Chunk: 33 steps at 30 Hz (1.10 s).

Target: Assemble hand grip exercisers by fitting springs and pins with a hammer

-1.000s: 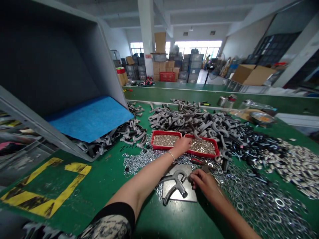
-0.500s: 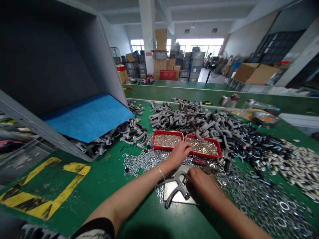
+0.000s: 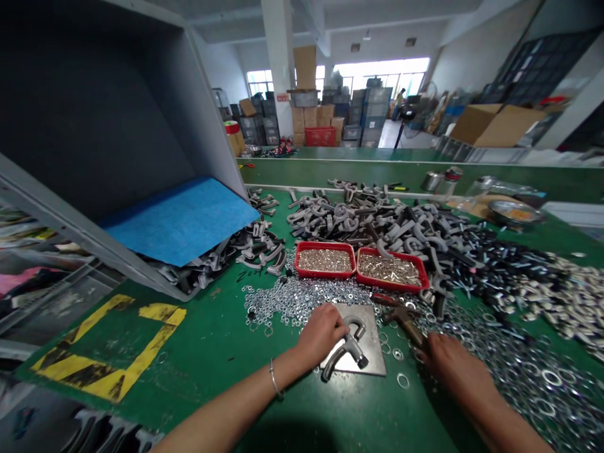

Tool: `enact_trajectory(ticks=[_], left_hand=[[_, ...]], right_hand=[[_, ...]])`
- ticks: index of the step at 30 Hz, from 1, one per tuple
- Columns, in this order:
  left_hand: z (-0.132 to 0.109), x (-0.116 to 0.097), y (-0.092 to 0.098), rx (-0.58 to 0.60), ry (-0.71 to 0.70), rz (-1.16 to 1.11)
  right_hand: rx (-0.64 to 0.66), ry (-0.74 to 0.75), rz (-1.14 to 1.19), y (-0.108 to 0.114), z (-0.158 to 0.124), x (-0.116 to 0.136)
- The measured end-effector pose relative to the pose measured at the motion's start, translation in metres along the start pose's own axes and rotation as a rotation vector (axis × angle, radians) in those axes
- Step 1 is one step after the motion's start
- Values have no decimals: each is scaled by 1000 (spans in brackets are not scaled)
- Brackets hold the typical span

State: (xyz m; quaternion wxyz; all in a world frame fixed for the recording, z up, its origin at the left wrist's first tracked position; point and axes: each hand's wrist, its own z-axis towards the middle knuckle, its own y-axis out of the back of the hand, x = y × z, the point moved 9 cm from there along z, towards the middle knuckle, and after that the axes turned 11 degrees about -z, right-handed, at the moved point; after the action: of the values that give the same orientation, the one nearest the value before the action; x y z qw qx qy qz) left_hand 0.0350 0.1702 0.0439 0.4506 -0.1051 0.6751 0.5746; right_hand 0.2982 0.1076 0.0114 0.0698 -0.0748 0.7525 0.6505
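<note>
On a flat metal plate [image 3: 376, 352] lies a grey hooked part [image 3: 349, 346] with a curved arm and a dark end. My left hand [image 3: 321, 336] is closed at its left side, fingertips pinching it near the hook; any small piece between them is hidden. Farther right, my right hand [image 3: 455, 362] has its fingers wrapped around the handle of a hammer [image 3: 409, 326]. The hammer's head rests near the plate's upper right corner, beside a red-handled tool [image 3: 383, 299]. Two red trays stand just beyond: the left tray [image 3: 325, 275] and right tray [image 3: 394, 287] hold small metal pins.
Behind the trays spreads a heap of grey hooked parts [image 3: 349, 217]. Loose nuts [image 3: 283, 302] lie left of the plate, and metal rings [image 3: 514, 377] cover the right. Black and cream pieces [image 3: 557, 283] lie beyond. A large grey bin [image 3: 221, 126] with a blue sheet [image 3: 184, 220] stands left.
My left hand has come back from the red trays to the grey hooked part. My right hand has left that part, moved right and taken hold of the hammer's handle.
</note>
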Motion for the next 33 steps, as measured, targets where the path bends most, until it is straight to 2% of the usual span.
enact_trajectory(ticks=[3,6,9,11,12,14,17,19,21,24,26,28,29,31,33], left_hand=[[3,-5,-4,5,-27,56],[7,-14,-11,49,-102,101],[3,-29,-22,165,-271,176],[-5,-33,-24,198,-337,222],[-8,-32,-22,175,-319,221],[-15,-22,-14,86,-194,168],[-27,-5,-14,11,-11,88],[-32,-1,-20,15,20,76],[-33,0,-24,11,12,75],[-31,-2,-22,-15,-22,74],[-27,-4,-17,-25,-21,52],[-22,0,-12,14,58,-70],[-20,4,-11,56,122,-178],[-17,13,-7,106,234,-370],[-16,19,6,49,238,-369]], right_hand=[[-109,-3,104,4,-5,-4],[-209,-9,330,15,-6,-6],[-146,24,581,21,-8,1],[-105,35,677,30,-15,10],[-103,36,711,37,-20,15],[-125,52,753,54,-31,29],[-147,159,691,75,-41,60],[-67,227,590,73,-39,80],[32,265,562,61,-33,89],[109,258,723,37,-26,76],[144,152,781,14,-23,49],[117,37,710,-3,-21,19],[61,19,634,-3,-19,9],[-103,69,440,10,-10,2],[-250,139,233,29,6,11]])
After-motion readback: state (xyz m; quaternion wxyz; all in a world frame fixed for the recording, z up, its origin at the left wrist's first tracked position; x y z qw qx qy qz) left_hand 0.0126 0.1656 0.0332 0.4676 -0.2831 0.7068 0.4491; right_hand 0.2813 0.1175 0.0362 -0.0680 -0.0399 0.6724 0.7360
